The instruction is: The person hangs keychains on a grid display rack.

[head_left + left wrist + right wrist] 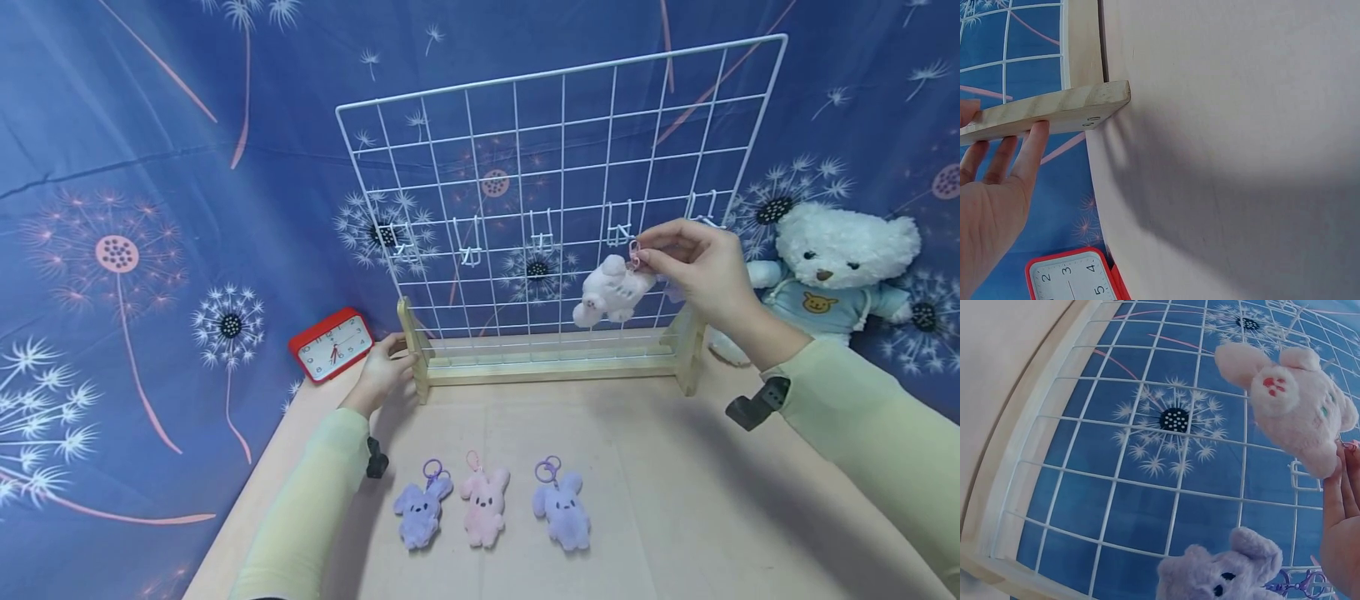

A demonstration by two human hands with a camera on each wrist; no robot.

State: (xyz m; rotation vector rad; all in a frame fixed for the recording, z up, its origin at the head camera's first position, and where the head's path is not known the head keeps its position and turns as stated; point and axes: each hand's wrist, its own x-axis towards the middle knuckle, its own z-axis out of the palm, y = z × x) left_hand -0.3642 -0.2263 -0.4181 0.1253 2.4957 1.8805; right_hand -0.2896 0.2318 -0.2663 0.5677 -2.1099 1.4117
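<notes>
Up at the white wire grid [562,171], my right hand [697,271] pinches the pink ring of a pale pink plush keychain [611,290]. The plush hangs tilted in front of the grid, near a white hook [619,234]; a paw with red pads faces the right wrist view. A lilac plush keychain [1219,575] hangs on the grid by its purple ring, mostly behind my right hand in the head view. My left hand [386,372] grips the left wooden foot [1054,109] of the stand, thumb on one side and fingers on the other.
On the table lie a lilac plush [420,512], a pink plush [484,508] and another lilac plush [566,512]. More white hooks [470,252] line the grid. A red clock [332,344] stands left, a white teddy bear [832,267] right.
</notes>
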